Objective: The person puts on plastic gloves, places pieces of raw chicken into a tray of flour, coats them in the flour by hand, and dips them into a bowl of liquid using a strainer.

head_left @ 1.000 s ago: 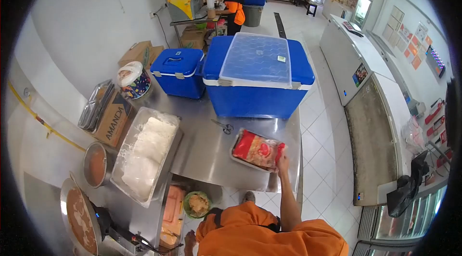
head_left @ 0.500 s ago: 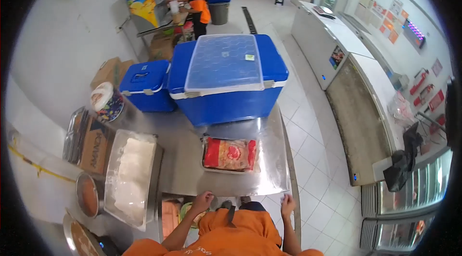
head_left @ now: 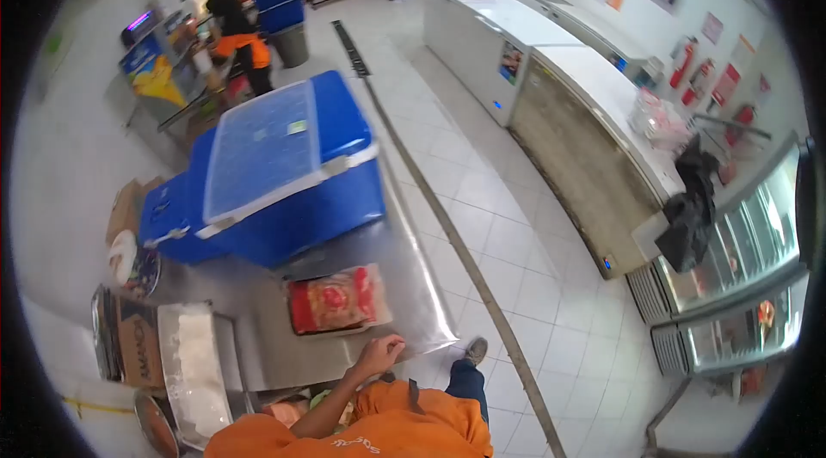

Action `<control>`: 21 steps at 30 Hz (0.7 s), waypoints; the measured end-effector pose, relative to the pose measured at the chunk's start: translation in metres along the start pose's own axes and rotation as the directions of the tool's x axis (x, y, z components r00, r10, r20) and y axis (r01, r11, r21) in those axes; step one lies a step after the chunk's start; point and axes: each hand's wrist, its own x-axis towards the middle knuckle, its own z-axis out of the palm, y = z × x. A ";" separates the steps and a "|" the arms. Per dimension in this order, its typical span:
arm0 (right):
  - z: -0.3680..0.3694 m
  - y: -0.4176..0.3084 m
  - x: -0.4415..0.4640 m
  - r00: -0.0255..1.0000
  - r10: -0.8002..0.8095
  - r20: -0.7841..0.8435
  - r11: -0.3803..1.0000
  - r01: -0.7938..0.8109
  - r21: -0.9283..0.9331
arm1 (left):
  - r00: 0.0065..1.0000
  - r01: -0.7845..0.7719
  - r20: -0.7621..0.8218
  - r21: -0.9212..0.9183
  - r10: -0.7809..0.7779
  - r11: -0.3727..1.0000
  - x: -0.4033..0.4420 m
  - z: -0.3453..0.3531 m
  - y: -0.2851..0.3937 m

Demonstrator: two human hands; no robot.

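My left hand (head_left: 379, 356) is over the near edge of the steel table (head_left: 275, 359), its fingers curled in with nothing visible in them. Just beyond it lies a red and clear plastic food packet (head_left: 334, 301) on a shallow tray, which the hand does not touch. My right hand is out of view. Behind the packet stands a large blue cooler box (head_left: 344, 191) with a translucent plastic lid (head_left: 262, 144) lying on top.
A smaller blue cooler (head_left: 168, 213) and a long container of white contents (head_left: 196, 363) stand left. White chest freezers (head_left: 594, 84) line the right, near a glass-front fridge (head_left: 731, 243). A co-worker in an orange apron (head_left: 245, 49) stands at the back. Tiled floor (head_left: 551, 320) runs alongside.
My view has turned to the right, so the table and coolers shift left. My right hand has left view. One foot now shows stepping out beside the table's corner.
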 end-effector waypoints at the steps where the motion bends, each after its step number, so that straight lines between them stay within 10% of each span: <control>1: 0.002 -0.005 0.004 0.999 -0.032 -0.008 0.999 0.032 -0.004 | 0.999 0.007 0.033 0.011 -0.007 1.000 0.011 0.011 0.011; 9: -0.016 -0.131 0.140 0.911 -0.381 -0.160 0.922 0.362 -0.136 | 0.923 -0.330 0.249 0.125 0.292 0.936 0.124 0.124 0.117; 21: -0.086 -0.431 0.208 0.957 -0.264 -0.118 0.779 0.284 0.559 | 0.866 -0.384 0.460 0.362 0.196 0.849 0.298 0.240 0.194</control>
